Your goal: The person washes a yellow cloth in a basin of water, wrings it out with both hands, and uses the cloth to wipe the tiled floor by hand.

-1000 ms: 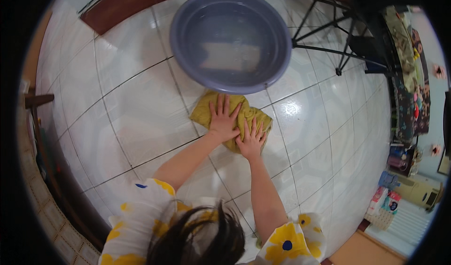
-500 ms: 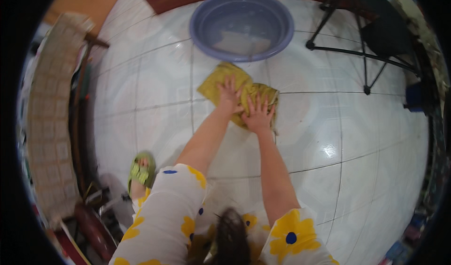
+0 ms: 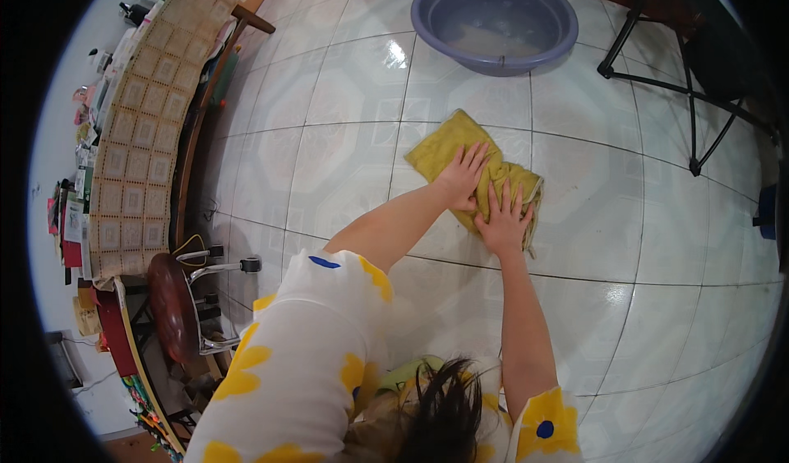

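A yellow, folded towel (image 3: 442,144) lies on the tiled floor in front of me, its right edge fringed and wrinkled. My left hand (image 3: 463,178) rests on the middle of it with the fingers spread. Beside it, slightly nearer and to the right, my right hand (image 3: 505,225) presses flat on the towel's right part, fingers apart. Neither hand is gripping the cloth. Beyond the towel stands a blue-purple plastic basin (image 3: 501,66) with water in it and a pale shape at its bottom, which I cannot make out.
A table with a checkered cloth (image 3: 136,151) runs along the left, items on top. Below it is a round brown stool (image 3: 173,308) with chrome legs and casters. A black folding frame (image 3: 657,83) stands far right. White glossy tiles (image 3: 575,331) cover the floor.
The view has turned, showing more of the table and stool at left. Towel and hands now sit farther from the basin, nearer me. Both hands stay flat on the towel.
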{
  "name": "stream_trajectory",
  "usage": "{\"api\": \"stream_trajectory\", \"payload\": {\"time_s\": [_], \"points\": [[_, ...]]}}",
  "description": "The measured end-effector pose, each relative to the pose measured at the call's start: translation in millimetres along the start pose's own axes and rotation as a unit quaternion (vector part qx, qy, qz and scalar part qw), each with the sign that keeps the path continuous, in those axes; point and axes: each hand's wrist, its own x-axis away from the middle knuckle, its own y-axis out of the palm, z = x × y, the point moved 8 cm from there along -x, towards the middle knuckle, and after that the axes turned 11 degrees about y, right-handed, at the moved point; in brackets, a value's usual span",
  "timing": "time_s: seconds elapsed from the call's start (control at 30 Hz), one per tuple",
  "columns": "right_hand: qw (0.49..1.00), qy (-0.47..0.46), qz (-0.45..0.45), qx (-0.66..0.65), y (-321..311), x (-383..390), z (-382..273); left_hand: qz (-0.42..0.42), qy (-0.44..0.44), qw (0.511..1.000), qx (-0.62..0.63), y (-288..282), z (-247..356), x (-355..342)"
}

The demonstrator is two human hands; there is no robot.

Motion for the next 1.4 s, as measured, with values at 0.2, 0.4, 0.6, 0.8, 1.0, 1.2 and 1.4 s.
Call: {"api": "stream_trajectory", "payload": {"time_s": [0.2, 0.4, 0.6, 0.8, 1.0, 1.2, 1.4], "points": [[1.000, -0.002, 0.019, 0.002, -1, -2, -4, 0.043, -0.018, 0.993, 0.109, 17, -8, 6], [0.994, 0.072, -0.017, 0.078, 9, -4, -19, 0.149, -0.018, 0.974, 0.172, 17, -17, 16], [0.977, 0.091, -0.138, 0.138, 23, -4, -65, 0.188, -0.029, 0.960, 0.203, 34, -49, 61], [0.983, -0.012, -0.146, 0.115, 73, -7, -213, 0.108, -0.198, 0.945, 0.238, 85, -128, 197], [0.984, -0.155, -0.075, -0.046, 128, 0, -438, 0.144, -0.432, 0.866, 0.206, 173, -242, 412], [0.973, -0.194, -0.063, -0.109, 153, 40, -505, 0.052, -0.574, 0.783, 0.236, 214, -242, 501], [0.986, -0.133, -0.070, -0.069, 141, 93, -421, -0.014, -0.511, 0.821, 0.254, 174, -155, 445]]}}
